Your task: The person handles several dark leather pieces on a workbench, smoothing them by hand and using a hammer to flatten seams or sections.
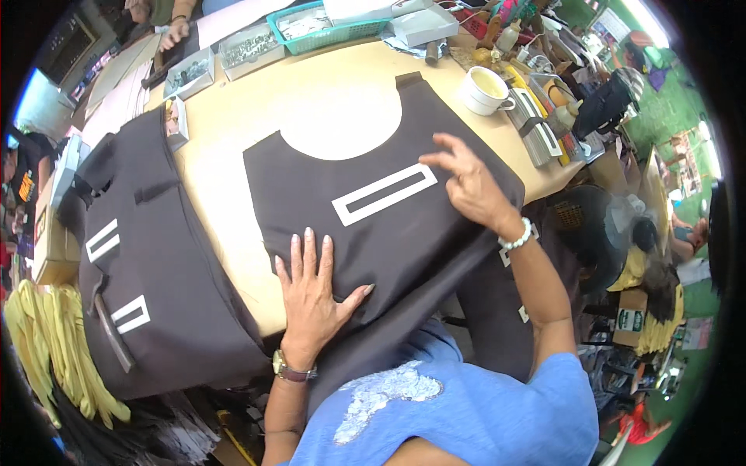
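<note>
A dark panel of smooth sheet material [365,264] with a deep curved cutout lies over the table and hangs off its near edge toward my lap. A white rectangular strip frame [385,194] sits flat on it. My left hand [309,291] rests on the panel with fingers spread, below the frame's left end. Above the panel, my right hand [470,182] has two fingers stretched apart and the others bent; one fingertip is close to the frame's right end. I cannot tell whether it touches. Neither hand shows anything held.
A stack of similar dark panels [171,279] lies left, with a hammer [113,330] on top. Yellow strips [54,342] hang beside it. A white cup [486,92] stands at right. Parts trays [250,53] and a teal basket [330,35] line the far edge. Another person's hand [176,33] is far left.
</note>
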Motion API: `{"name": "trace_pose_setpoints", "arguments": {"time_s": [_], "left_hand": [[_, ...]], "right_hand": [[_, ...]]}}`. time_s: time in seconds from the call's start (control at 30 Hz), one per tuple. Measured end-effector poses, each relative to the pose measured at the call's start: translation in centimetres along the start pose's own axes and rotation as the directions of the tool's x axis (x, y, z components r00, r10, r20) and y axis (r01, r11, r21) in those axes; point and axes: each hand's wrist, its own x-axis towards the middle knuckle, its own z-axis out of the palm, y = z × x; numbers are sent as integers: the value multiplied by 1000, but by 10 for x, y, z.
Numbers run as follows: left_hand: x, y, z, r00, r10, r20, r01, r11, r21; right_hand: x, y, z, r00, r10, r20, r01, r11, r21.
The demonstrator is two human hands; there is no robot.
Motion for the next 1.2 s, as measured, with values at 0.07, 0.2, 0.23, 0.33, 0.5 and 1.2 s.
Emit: {"name": "trace_pose_setpoints", "arguments": {"time_s": [0.07, 0.2, 0.23, 0.33, 0.5, 1.2], "left_hand": [[-1, 2, 0, 1000, 13, -2, -13, 1000, -5], [-3, 2, 2, 1000, 15, -12, -15, 1000, -5], [-4, 3, 2, 1000, 12, -15, -12, 1000, -7], [-5, 2, 4, 1000, 11, -28, -11, 1000, -5], [-4, 3, 4, 999, 9, -40, -9, 1000, 8], [-31, 2, -17, 997, -59, 57, 57, 998, 29]], "right_hand": [[-15, -3, 14, 994, 105, 9, -105, 988, 109], [-29, 4, 34, 992, 123, -2, -122, 989, -87], [-32, 2, 38, 993, 122, 1, -119, 977, -178], [-29, -13, 33, 986, 164, 29, -131, 871, -473], [-29, -32, 37, 969, 229, 94, -64, 598, -799], [-17, -24, 28, 922, 267, 280, 109, 516, -850]]}}
